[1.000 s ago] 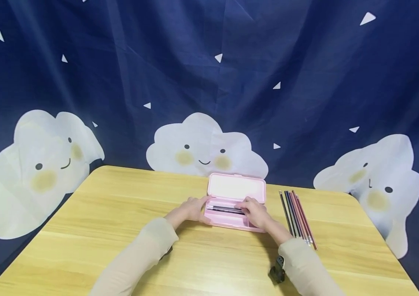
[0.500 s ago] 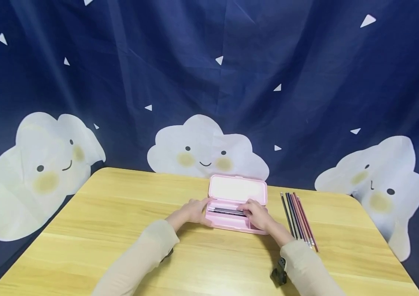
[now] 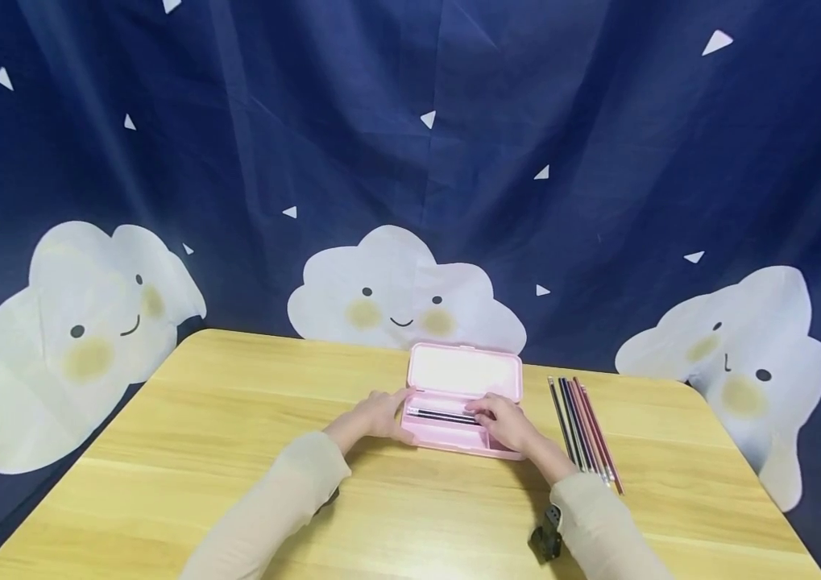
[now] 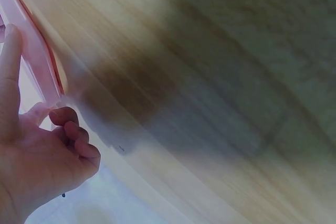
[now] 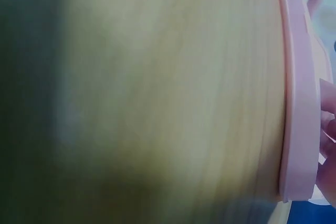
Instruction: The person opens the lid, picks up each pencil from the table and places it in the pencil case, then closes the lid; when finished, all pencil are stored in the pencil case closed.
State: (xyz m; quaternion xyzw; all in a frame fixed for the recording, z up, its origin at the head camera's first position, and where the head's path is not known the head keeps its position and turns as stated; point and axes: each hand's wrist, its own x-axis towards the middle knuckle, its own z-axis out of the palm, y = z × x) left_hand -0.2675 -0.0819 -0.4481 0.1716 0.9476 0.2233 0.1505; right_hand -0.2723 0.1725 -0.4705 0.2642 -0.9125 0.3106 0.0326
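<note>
A pink pencil case (image 3: 446, 437) lies on the table with its lid (image 3: 465, 370) raised at the back. My left hand (image 3: 381, 414) grips the case's left end; in the left wrist view its thumb lies along the pink wall and the other fingers (image 4: 79, 140) are curled. Several dark pencils (image 3: 442, 416) lie lengthwise in the case's long compartment, their pale ends to the left. Over the right part of the case, my right hand (image 3: 506, 424) pinches at the right end of these pencils, its fingers hiding their tips. Curled right fingers (image 5: 328, 124) show past the case wall in the right wrist view.
Right of the case, a row of loose pencils (image 3: 584, 431), black, blue and reddish, lies on the wooden table (image 3: 236, 379). A dark blue curtain (image 3: 352, 121) with white clouds hangs behind the table. A black wrist device (image 3: 546, 535) sits under the right sleeve.
The pencils in the case now lie closer together and lower in the compartment, the right fingers having shifted slightly with them. The left hand keeps its place on the case.
</note>
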